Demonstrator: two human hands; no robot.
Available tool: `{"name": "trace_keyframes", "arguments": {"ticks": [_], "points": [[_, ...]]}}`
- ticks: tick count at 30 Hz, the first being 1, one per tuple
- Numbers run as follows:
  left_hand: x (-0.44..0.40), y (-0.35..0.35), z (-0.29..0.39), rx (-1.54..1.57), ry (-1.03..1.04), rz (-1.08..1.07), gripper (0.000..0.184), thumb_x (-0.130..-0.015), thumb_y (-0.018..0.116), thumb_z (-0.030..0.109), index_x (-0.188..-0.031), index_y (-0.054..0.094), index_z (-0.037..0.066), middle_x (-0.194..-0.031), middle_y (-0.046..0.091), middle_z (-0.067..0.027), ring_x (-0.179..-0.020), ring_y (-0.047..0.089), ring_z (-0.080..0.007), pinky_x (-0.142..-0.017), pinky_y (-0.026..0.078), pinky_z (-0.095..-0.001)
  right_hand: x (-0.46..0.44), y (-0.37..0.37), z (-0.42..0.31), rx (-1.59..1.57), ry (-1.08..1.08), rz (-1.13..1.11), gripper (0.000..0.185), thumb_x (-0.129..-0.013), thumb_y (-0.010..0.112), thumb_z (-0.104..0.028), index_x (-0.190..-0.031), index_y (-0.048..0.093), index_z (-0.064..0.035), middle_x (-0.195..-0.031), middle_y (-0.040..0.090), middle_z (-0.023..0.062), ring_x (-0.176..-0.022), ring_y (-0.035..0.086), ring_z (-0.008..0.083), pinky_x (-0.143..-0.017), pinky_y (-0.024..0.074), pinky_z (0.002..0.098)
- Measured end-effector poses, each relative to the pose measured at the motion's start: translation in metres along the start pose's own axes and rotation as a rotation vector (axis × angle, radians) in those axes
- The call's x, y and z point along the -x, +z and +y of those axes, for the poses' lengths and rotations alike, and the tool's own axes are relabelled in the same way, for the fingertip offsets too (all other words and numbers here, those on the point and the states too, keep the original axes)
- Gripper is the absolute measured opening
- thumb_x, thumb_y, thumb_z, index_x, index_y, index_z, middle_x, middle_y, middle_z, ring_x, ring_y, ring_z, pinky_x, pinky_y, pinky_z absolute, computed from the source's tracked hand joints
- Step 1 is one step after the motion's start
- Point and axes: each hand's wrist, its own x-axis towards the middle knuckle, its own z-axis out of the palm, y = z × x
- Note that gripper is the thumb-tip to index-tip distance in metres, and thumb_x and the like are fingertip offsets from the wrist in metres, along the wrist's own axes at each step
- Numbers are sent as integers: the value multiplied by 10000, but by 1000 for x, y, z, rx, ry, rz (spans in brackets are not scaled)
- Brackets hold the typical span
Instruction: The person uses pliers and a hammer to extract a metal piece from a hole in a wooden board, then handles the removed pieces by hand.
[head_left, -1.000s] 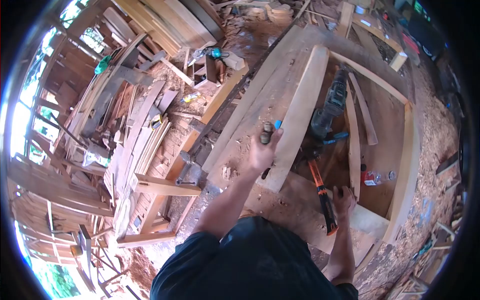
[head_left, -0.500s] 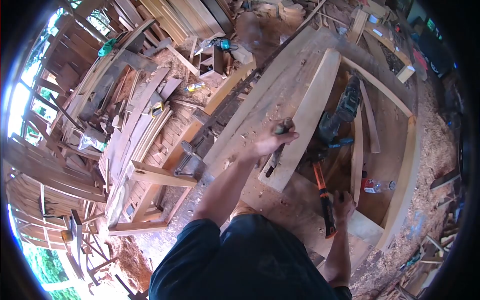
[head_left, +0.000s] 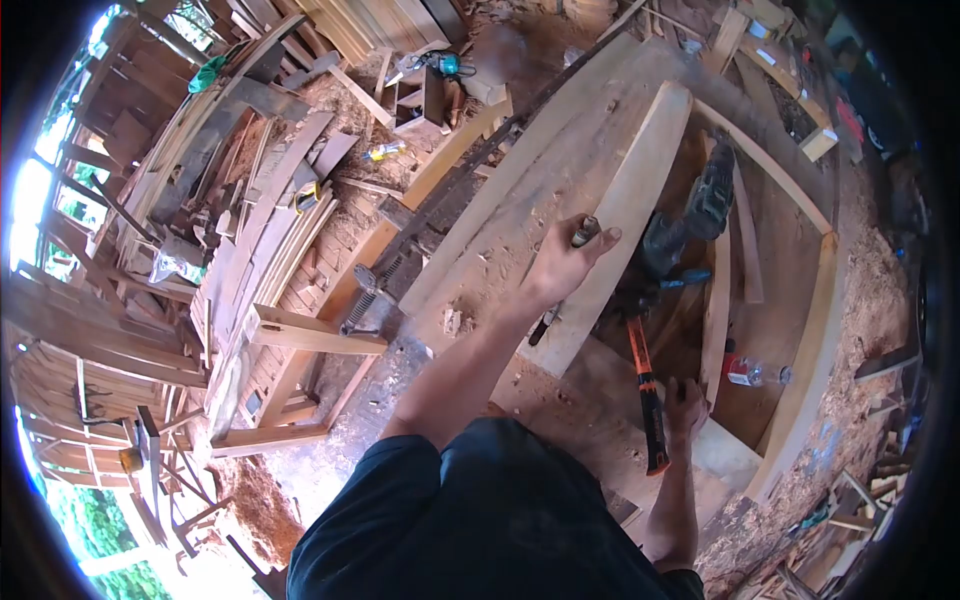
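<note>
In left hand (head_left: 565,264), grips dark round-handled tool (head_left: 585,231); in curled right hand (head_left: 684,408), cannot tell contents. On clear plastic bottle (head_left: 766,374): unreadable red-and-white label (head_left: 741,370).

A carpentry workshop, as shown by stacked boards (head_left: 380,28), scattered wood shavings (head_left: 872,285) and a power tool (head_left: 708,205).

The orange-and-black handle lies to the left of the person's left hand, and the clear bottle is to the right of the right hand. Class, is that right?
Not quite: the head view shows the orange-and-black handle between the left hand and the right hand. The clear bottle is indeed to the right of the right hand.
</note>
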Motion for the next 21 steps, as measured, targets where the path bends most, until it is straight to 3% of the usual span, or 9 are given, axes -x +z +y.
{"name": "trace_keyframes", "arguments": {"ticks": [2, 5, 9, 10, 13, 17, 19, 21], "points": [[7, 2, 6, -103, 36, 8, 318, -951, 688, 342, -852, 591, 56, -676, 501, 27, -636, 474, -73, -566, 378, -289, 1, 2, 3, 4, -13, 27, 245, -879, 684, -343, -817, 645, -109, -841, 679, 88, -858, 657, 321, -787, 461, 462], [17, 7, 1, 5, 32, 18, 371, -954, 669, 401, -824, 577, 66, -652, 469, 30, -619, 438, -68, -554, 356, -285, 1, 4, 4, 4, -16, 64, 244, -874, 692, -338, -824, 642, -104, -839, 674, 91, -871, 652, 324, -795, 470, 462], [-5, 10, 10, -47, -96, 73, 331, -927, 702, 282, -751, 563, 38, -614, 479, 5, -613, 442, -87, -556, 389, -306, -5, 8, 5, 4, -46, 134, 272, -868, 698, -340, -832, 635, -78, -857, 665, 120, -878, 641, 345, -816, 469, 476], [-36, 3, -13, 196, -127, -20, 342, -924, 693, 287, -709, 565, 55, -611, 527, -11, -584, 494, -100, -534, 405, -320, 3, 10, 6, 10, -78, 167, 282, -867, 699, -342, -835, 633, -69, -864, 662, 129, -877, 638, 352, -822, 467, 481], [-58, 1, -10, 231, -196, -133, 323, -922, 689, 288, -723, 567, 65, -623, 537, -11, -559, 517, -108, -522, 413, -316, -8, 0, -7, 24, 41, 15, 308, -869, 698, -338, -830, 616, -44, -874, 648, 160, -873, 629, 369, -815, 467, 490], [1, 1, 18, -25, -81, -27, 290, -955, 667, 280, -828, 566, 40, -635, 507, 7, -556, 499, -81, -520, 390, -266, -7, 4, 0, 58, -27, 59, 321, -875, 695, -330, -819, 596, -30, -841, 614, 172, -846, 613, 388, -750, 478, 496], [41, -16, -14, 18, 276, -35, 252, -970, 663, 239, -860, 571, 32, -680, 517, 12, -595, 492, -64, -540, 384, -243, -8, 1, 1, 37, -8, 11, 320, -875, 695, -333, -828, 602, -30, -841, 612, 167, -844, 609, 387, -750, 473, 497], [52, -15, -26, 197, 363, 33, 203, -970, 667, 204, -892, 582, 36, -723, 529, 12, -630, 488, -55, -557, 384, -238, -4, 1, 2, 12, 8, 17, 318, -875, 696, -333, -830, 604, -32, -836, 610, 163, -838, 606, 385, -759, 469, 497]]}}
